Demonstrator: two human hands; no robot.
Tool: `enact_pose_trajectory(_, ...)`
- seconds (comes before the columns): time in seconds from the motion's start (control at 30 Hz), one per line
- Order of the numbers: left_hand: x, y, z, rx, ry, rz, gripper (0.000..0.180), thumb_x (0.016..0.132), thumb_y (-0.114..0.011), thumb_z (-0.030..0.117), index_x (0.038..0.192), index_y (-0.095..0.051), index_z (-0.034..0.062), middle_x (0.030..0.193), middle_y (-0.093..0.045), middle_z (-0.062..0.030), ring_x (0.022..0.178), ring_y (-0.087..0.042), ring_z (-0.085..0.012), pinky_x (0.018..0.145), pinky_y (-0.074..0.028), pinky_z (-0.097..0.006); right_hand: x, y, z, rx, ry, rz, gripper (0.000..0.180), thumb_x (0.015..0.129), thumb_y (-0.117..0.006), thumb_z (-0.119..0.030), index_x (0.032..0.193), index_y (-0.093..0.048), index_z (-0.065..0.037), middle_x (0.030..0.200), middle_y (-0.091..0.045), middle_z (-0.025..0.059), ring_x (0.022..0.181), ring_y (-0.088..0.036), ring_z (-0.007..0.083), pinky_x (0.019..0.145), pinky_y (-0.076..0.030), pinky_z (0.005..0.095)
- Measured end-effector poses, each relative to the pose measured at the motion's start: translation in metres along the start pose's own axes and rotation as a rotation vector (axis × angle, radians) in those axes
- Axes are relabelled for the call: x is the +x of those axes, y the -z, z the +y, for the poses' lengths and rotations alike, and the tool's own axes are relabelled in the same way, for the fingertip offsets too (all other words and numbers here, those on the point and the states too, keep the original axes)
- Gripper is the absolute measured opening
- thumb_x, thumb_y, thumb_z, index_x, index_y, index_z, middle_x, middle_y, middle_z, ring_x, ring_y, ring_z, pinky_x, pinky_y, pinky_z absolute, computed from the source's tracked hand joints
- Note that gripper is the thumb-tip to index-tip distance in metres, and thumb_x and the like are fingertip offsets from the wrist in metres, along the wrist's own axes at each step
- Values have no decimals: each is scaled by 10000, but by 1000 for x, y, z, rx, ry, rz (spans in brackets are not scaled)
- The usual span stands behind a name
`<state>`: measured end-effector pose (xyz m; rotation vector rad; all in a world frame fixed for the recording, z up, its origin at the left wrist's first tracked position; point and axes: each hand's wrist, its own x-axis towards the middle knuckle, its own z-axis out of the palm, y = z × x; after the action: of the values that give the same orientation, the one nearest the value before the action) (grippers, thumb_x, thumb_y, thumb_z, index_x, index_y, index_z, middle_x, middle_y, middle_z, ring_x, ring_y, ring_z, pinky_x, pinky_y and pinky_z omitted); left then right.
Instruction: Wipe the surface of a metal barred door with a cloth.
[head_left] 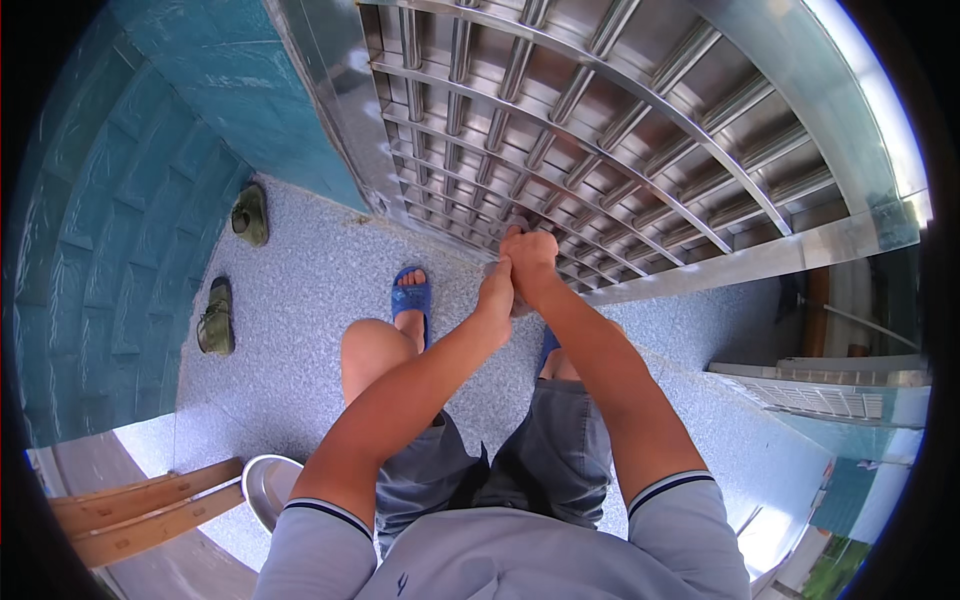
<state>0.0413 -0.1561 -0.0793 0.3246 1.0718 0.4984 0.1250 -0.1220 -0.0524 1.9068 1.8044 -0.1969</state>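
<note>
Both arms reach forward, and my hands meet in front of a metal security door (610,285) with a grid of shiny bars. My right hand (534,256) is closed, knuckles up, just ahead of the left. My left hand (496,290) presses against it from the near left side, its fingers wrapped round. Between them bits of a greyish-brown cloth (519,306) stick out at the top and bottom; most of it is hidden in the grip. The bars lie right behind the hands, and whether the cloth touches them I cannot tell.
Blue-green tiled wall (100,250) runs along the left. Two olive shoes (215,318) lie on the speckled floor (285,270) beside it. A wooden bench (150,505) and a metal basin (268,488) stand at lower left. My feet wear blue slippers (410,292).
</note>
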Motion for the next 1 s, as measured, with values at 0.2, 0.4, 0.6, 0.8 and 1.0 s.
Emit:
enact_pose_trajectory(0.2,-8,-3,6,-53,0,-55,528,926,-399,461,1277,-421,68,1248,-488,-92,1140,-458,-219,868,-383,-401,7,15,0,41,-61,-173,437,767,-612,-214,1147,-533,-12,1108,-608,128,934,-640,267,649,-526,423)
enact_pose_trajectory(0.4,-9,5,21,9,10,53,485,921,-429,442,1228,-458,67,1194,-522,-91,1081,-505,-210,846,-411,-377,7,-11,-3,568,-314,46,542,778,-571,-279,1206,-398,6,944,-640,239,944,-626,328,775,-498,376)
enact_pose_trajectory(0.6,-9,11,20,-48,-4,44,402,917,-472,376,1151,-495,51,1106,-555,-87,1011,-546,-206,811,-444,-338,9,-49,10,933,25,74,360,799,-523,-261,1074,-584,-38,956,-636,231,920,-621,336,819,-463,419)
enact_pose_trajectory(0.8,2,19,12,-35,-17,56,338,923,-467,319,1096,-501,30,1066,-558,-89,985,-543,-204,819,-450,-343,6,-84,-4,1640,-165,2,422,795,-499,-180,1193,-557,-53,992,-621,163,846,-600,205,725,-469,311)
enact_pose_trajectory(1.0,-9,5,25,-118,-203,-29,286,913,-477,211,1143,-481,40,1061,-558,-80,980,-538,-188,827,-444,-326,5,-99,-14,2342,-647,161,373,844,-483,-160,1170,-511,19,1019,-600,121,853,-589,211,725,-487,350)
